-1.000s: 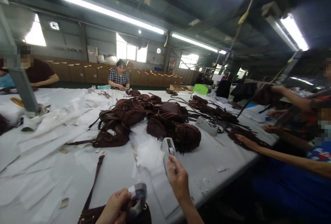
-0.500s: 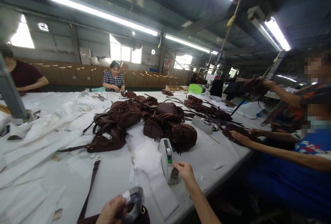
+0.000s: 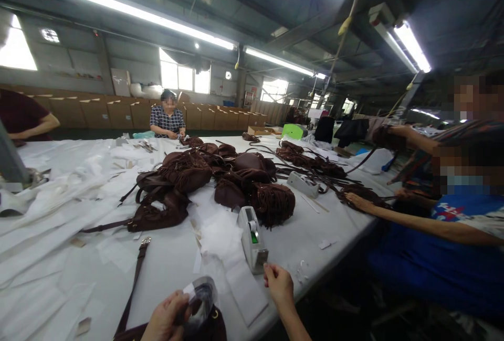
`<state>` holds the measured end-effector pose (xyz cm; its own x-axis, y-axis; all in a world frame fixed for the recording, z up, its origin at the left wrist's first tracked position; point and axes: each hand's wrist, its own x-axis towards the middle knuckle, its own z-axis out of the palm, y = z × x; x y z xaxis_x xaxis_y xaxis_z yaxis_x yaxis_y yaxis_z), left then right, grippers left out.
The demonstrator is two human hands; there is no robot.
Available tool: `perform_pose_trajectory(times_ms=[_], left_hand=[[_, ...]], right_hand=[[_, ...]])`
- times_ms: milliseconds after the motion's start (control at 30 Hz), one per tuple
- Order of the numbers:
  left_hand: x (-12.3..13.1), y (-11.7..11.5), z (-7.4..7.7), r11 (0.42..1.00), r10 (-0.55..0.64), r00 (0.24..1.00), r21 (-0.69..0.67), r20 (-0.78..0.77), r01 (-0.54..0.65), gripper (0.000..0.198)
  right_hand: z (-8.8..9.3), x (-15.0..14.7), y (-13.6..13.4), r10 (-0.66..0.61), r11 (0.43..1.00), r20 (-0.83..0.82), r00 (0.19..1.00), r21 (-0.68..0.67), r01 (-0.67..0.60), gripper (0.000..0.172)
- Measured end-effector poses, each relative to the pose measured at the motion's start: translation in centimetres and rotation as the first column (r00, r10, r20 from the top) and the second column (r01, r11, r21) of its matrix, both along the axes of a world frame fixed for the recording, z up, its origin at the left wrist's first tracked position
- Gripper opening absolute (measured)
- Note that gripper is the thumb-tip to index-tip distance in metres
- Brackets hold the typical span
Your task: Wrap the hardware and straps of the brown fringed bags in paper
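My left hand is closed around a clear plastic wrap with something dark inside it. Below the wrap lies part of a dark brown bag, cut off by the lower edge of the view. A brown strap with a buckle stretches away from it over the table. My right hand is pinched just in front of the grey tape dispenser; anything thin between its fingertips is too small to make out. Sheets of white paper lie beside the dispenser.
Brown fringed bags are heaped mid-table, with a second tape dispenser beside them. Loose white wrapping covers the left side. At right, a co-worker's hand rests on a bag. Another person sits across the table.
My right hand has drawn back a little from the dispenser, down toward me. My left hand keeps its hold on the plastic wrap. The whole view has shifted slightly.
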<state>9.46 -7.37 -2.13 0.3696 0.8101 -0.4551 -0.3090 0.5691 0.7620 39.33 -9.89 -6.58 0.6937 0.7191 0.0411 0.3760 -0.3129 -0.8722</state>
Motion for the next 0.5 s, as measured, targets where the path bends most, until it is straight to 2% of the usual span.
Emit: perform_pose_trajectory(times_ms=[133, 200, 267, 333, 433, 500], left_hand=[[0.1, -0.4, 0.5, 0.999, 0.026, 1.0, 0.031, 0.009, -0.026, 0.046], [0.2, -0.6, 0.5, 0.998, 0.041, 0.999, 0.042, 0.014, -0.042, 0.048], [0.4, -0.7, 0.6, 0.996, 0.052, 0.998, 0.072, 0.024, -0.053, 0.048], [0.7, -0.8, 0.8, 0.99, 0.061, 0.998, 0.126, 0.021, -0.063, 0.047], [1.2, -1.1, 1.3, 0.977, 0.081, 0.996, 0.202, -0.043, -0.071, 0.044], [1.5, -1.5, 1.8, 0.969, 0.093, 0.99, 0.238, -0.107, -0.065, 0.044]], right_hand=[[0.0, 0.3, -0.3, 0.005, 1.0, 0.015, 1.0, -0.016, -0.004, 0.04], [0.2, -0.5, -0.9, 0.039, 0.999, -0.006, 0.999, -0.026, -0.039, 0.04], [1.1, -2.5, -1.7, 0.108, 0.994, -0.042, 0.993, -0.023, -0.109, 0.042], [2.8, -5.4, -2.6, 0.239, 0.971, -0.13, 0.962, 0.012, -0.24, 0.044], [6.6, -10.4, -3.7, 0.511, 0.858, -0.344, 0.787, 0.161, -0.487, 0.041], [8.7, -13.0, -4.0, 0.615, 0.785, -0.421, 0.666, 0.247, -0.568, 0.042]])
